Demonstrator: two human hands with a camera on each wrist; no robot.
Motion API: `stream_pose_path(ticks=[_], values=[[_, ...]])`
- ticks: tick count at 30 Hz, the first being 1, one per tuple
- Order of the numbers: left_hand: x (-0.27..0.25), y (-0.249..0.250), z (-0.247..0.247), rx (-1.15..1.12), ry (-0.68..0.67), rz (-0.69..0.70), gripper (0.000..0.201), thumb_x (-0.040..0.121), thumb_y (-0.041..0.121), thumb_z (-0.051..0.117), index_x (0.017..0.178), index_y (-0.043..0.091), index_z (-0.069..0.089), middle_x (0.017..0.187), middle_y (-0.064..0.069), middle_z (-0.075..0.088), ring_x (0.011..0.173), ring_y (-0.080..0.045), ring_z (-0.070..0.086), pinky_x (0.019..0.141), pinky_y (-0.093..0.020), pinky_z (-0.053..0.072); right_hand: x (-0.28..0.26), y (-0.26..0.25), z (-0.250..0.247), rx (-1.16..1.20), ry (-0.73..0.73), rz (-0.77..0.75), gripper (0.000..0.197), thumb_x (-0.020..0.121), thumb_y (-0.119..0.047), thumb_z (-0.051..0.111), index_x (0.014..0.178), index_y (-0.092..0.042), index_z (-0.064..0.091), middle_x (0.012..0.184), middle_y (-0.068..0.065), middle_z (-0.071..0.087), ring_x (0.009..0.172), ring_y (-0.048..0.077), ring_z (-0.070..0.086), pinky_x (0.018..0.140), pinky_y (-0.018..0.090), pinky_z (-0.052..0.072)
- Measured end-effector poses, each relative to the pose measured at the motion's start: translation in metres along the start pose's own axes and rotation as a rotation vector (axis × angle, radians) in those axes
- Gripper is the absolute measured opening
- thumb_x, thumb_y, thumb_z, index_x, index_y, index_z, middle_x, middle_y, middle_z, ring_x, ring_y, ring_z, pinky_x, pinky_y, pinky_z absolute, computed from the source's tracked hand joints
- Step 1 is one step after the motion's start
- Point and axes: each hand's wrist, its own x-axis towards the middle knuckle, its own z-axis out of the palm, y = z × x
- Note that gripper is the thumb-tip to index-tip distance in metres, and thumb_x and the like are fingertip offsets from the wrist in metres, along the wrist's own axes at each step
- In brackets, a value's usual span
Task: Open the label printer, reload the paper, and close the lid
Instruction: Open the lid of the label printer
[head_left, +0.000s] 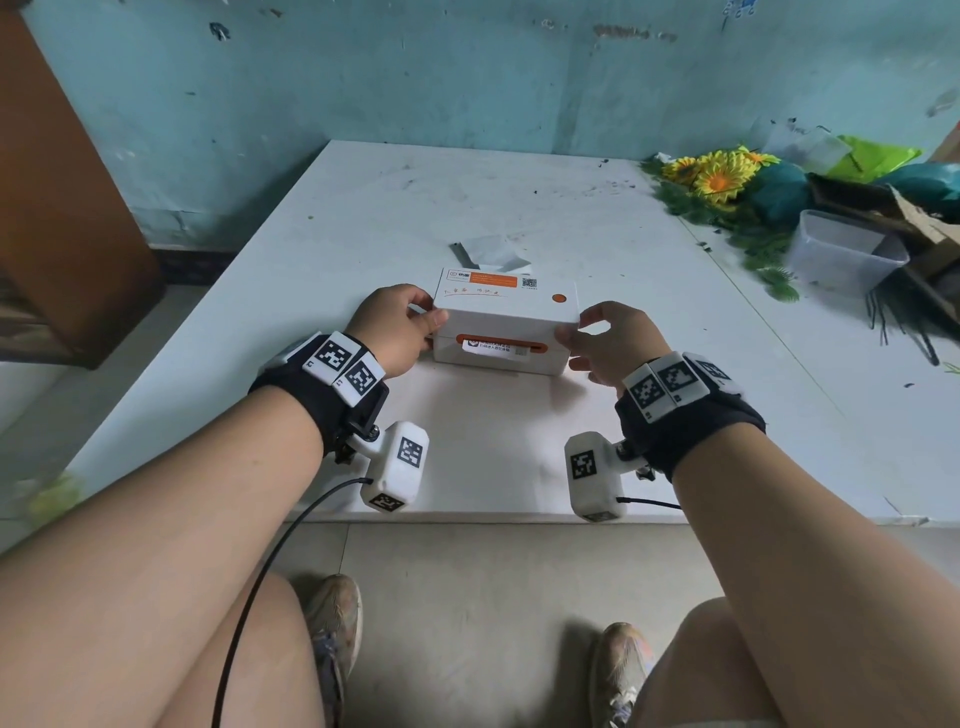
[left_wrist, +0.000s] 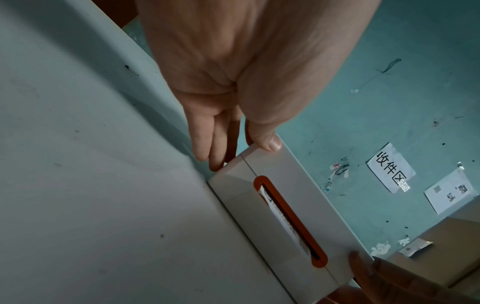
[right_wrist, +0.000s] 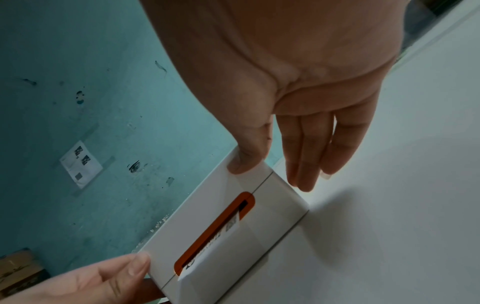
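The white label printer (head_left: 506, 322) stands on the white table (head_left: 311, 249) with its lid down. A printed label (head_left: 493, 349) pokes from its orange slot (left_wrist: 291, 218). My left hand (head_left: 428, 312) grips the printer's left end: the thumb (left_wrist: 270, 142) lies on the lid's front corner and the fingers (left_wrist: 215, 156) run along the left side. My right hand (head_left: 579, 325) is at the right end. Its thumb (right_wrist: 241, 164) presses the lid's front corner of the printer (right_wrist: 207, 216), and its straight fingers (right_wrist: 303, 164) hang beside the right side; contact there is unclear.
Loose label paper (head_left: 493, 252) lies just behind the printer. At the back right are artificial sunflowers (head_left: 711, 176), a clear plastic tub (head_left: 841, 254) and cardboard (head_left: 914, 223). A brown cabinet (head_left: 62, 182) stands left of the table. The table's front edge is near my wrists.
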Motion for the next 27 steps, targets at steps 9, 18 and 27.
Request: stream_pose_path(ticks=[9,18,27], values=[[0.000,0.002,0.001,0.101,0.039,0.058,0.011,0.103,0.019,0.066,0.099,0.008,0.069,0.104,-0.024,0.077,0.088,-0.039,0.072,0.096,-0.058,0.059,-0.002,-0.001,0.004,-0.001,0.025,-0.025,0.021,0.100,-0.025,0.078,0.108,-0.017,0.061,0.099,0.012,0.078,0.099,0.034,0.082,0.096,0.052,0.064],[-0.004,0.002,0.002,0.112,-0.002,0.044,0.021,0.106,0.019,0.061,0.085,0.019,0.057,0.084,-0.009,0.067,0.084,-0.037,0.073,0.091,-0.059,0.061,-0.011,-0.004,0.001,0.108,-0.018,0.031,0.022,0.103,-0.022,0.075,0.112,-0.015,0.057,0.118,0.027,0.077,0.086,0.033,0.074,0.096,0.059,0.064],[-0.015,0.018,0.000,0.132,-0.001,0.037,0.021,0.110,0.032,0.052,0.110,0.011,0.055,0.107,-0.024,0.072,0.094,-0.047,0.076,0.088,-0.062,0.061,-0.024,-0.011,-0.004,0.098,-0.048,0.029,0.023,0.109,-0.036,0.063,0.119,-0.018,0.054,0.117,0.026,0.075,0.101,0.041,0.080,0.089,0.055,0.068]])
